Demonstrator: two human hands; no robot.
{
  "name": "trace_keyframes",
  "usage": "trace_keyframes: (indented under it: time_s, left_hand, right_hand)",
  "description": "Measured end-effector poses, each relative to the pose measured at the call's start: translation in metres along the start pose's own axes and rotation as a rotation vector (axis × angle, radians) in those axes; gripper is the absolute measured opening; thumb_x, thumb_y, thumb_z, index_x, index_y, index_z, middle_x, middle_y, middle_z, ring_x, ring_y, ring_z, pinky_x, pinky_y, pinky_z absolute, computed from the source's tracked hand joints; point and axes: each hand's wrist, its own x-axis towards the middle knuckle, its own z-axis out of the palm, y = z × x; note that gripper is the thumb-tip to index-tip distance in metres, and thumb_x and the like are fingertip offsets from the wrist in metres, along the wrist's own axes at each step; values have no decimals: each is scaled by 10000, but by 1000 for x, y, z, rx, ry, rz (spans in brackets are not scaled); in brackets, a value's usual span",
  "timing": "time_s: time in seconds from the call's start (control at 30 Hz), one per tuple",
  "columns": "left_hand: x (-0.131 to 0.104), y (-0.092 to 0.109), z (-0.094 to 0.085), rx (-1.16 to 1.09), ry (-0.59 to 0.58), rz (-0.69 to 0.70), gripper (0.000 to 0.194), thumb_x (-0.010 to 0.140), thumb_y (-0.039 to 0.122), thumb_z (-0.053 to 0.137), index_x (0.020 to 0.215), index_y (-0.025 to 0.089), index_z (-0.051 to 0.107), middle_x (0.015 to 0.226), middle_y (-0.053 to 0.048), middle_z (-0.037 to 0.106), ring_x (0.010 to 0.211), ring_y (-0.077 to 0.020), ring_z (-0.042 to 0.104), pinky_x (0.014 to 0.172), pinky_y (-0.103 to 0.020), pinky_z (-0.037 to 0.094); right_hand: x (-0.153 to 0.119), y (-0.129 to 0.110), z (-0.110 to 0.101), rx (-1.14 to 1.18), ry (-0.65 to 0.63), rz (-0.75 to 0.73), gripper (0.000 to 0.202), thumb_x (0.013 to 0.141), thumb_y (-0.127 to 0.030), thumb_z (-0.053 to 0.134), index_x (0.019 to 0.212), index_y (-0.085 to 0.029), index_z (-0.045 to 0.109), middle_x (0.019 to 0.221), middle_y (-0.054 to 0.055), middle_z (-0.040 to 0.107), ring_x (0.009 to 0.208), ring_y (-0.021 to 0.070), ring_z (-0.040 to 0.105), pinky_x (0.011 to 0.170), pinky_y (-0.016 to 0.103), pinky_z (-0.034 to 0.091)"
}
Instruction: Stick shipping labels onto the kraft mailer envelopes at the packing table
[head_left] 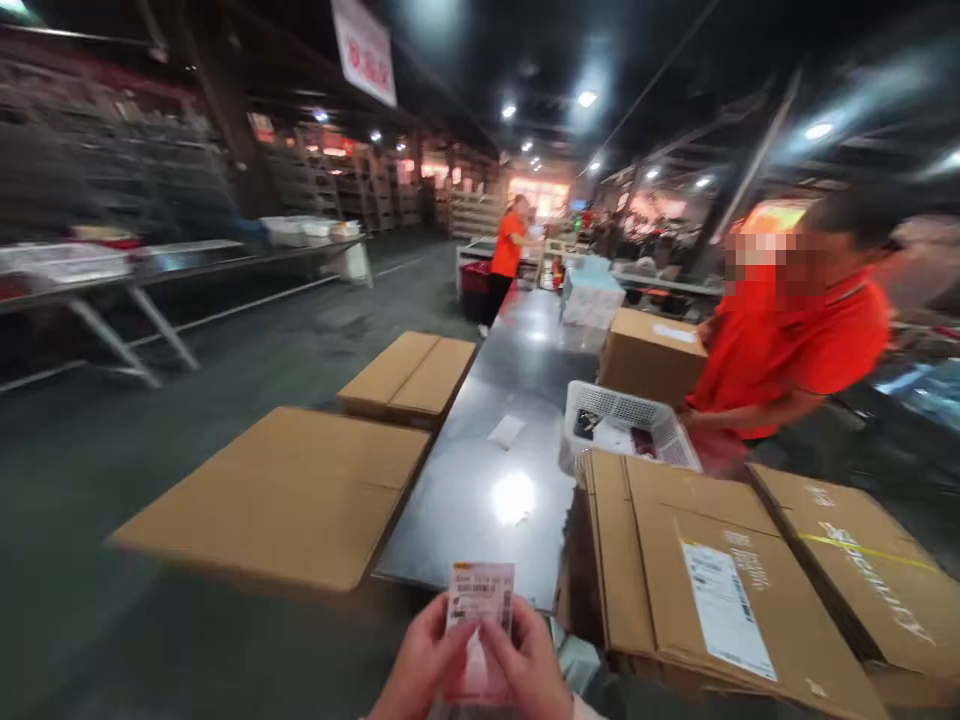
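Low in the head view, I hold a small pinkish packet with a printed barcode label (480, 590) between both hands. My left hand (427, 655) grips its left edge, with the thumb lying across the front. On the other side, my right hand (529, 660) closes round the right edge, its thumb also on the label. The packet is upright, facing me, just before the near end of the metal table (469, 500). Fingers behind the packet are hidden.
A small white slip (506, 431) lies on the table. Flat cartons (285, 490) stand left, labelled cartons (690, 520) right. A white basket (622, 405) holds small items beside a person in an orange shirt (810, 350). Another person (507, 250) stands farther back, by a red bin (475, 285).
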Motion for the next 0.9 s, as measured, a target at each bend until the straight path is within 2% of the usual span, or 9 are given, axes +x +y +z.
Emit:
trace_keyframes:
  time_s: [0.07,0.17,0.27,0.4,0.5,0.6,0.7,0.77,0.9]
  left_hand:
    - [4,7,-2,-92,76,83,575,558,591,760,895,127,724,900,-133,734,844,-287,663,803,-388,523]
    - [15,10,-4,-118,118,95,499,565,512,793,829,93,728,846,-132,738,770,-244,656,757,-338,508]
    - [21,0,-5,-147,168,100,453,581,487,794,816,105,730,817,-106,737,742,-213,644,727,-302,495]
    - [28,-29,-12,-120,212,106,436,607,515,765,773,113,731,733,-73,716,680,-183,616,667,-273,472]
    - [41,-59,-22,-110,273,57,474,571,560,759,726,114,717,644,-41,679,604,-163,577,617,-268,451]
    - [56,-90,-32,-102,416,7,483,491,593,775,554,140,621,498,26,556,505,-118,480,521,-235,379]
    - [68,-115,-40,-102,510,-30,533,429,609,789,446,168,488,422,69,421,472,-90,403,488,-219,327]
    - [71,-126,-45,-122,502,-54,531,411,625,787,499,159,549,464,50,489,511,-106,457,526,-226,374]
    - [74,-137,-51,-179,428,-108,626,422,636,783,766,121,691,679,-47,675,663,-174,592,652,-274,464]
  right_hand:
    - [4,-9,2,-75,-80,15,539,709,-634,626,927,-147,704,941,129,726,890,285,655,841,413,504]
    - [18,-20,4,-11,-116,36,535,650,-583,710,967,-152,697,973,131,726,896,284,662,841,412,513]
    - [29,-16,3,29,-169,61,488,646,-554,729,930,-157,724,951,134,734,896,287,667,846,421,511]
    - [35,18,-1,-25,-140,118,445,611,-572,741,763,-153,753,791,124,742,774,286,667,778,422,513]
    - [39,52,5,69,-141,202,430,578,-517,782,806,-153,757,813,114,744,781,280,664,781,413,505]
    - [46,84,17,238,-176,369,483,515,-479,820,874,-163,751,843,97,743,780,258,668,788,394,500]
    - [53,109,30,289,-189,495,514,480,-541,802,826,-164,749,774,90,736,702,251,668,723,388,511]
    - [58,122,36,266,-164,516,538,474,-601,771,782,-160,743,736,86,729,688,253,667,708,386,514]
    - [66,139,40,135,-84,479,539,460,-613,759,718,-140,734,685,83,716,657,238,655,679,355,513]
